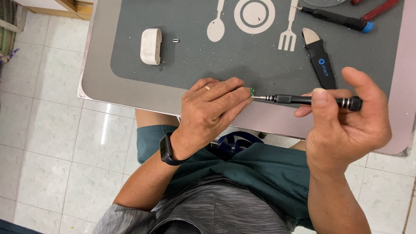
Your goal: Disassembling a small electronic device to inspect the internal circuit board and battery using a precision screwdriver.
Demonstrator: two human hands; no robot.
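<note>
While the left hand (212, 106) pinches a tiny green part (251, 90) between its fingertips at the near edge of the tabletop (93, 73), the right hand (346, 117) brings a slim black precision screwdriver (310, 100) to it. The left fingers are closed together on the part, which shows only as a small green speck past the fingertips; its shape and how it faces cannot be told. The right hand is clamped on the driver, thumb and forefinger around the shaft, the knurled cap near the palm side.

The driver lies almost level, its long axis running parallel to the near edge of the tabletop, tip pointing toward the person's left and meeting the green part just over the edge of the grey mat (190, 60).

By my reading, the step in hand is working a very small fastener on the held part. The next move seems to call for keeping the tip seated and in line, turning gently with the fingers while the left hand holds steady.

Further back on the mat lie a white oval case (151, 46), a tiny metal piece (175, 40), a black pry tool (320, 58) and a second driver with a blue cap (336, 18) toward the far right corner.
</note>
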